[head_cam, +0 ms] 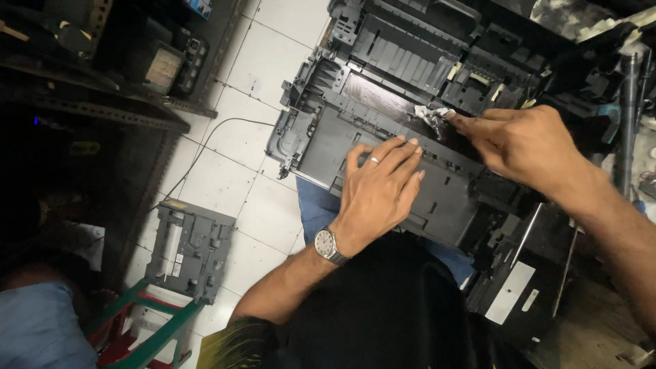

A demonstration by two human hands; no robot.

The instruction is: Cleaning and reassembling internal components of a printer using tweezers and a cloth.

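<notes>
White floor tiles (263, 58) are showing beneath me, with a thin black cable (205, 147) trailing across them toward dark metal shelving (102, 102) on the left. I am sitting with a stripped black printer chassis (383, 130) propped across my knees, so it is sitting close and tilted toward me. My left hand (379, 195) is lying flat on its near panel, fingers spread and gripping nothing, pressing down to keep the frame from sliding. My right hand (523, 143) is pinching a small crumpled white rag (432, 115) between its fingertips and pushing it against the dark inner strip of the chassis; it seems to be wiping there, though the shadow is making that hard to confirm. A grey detached panel (191, 249) is lying on the tiles to my left, well apart from the chassis, out of the way.
</notes>
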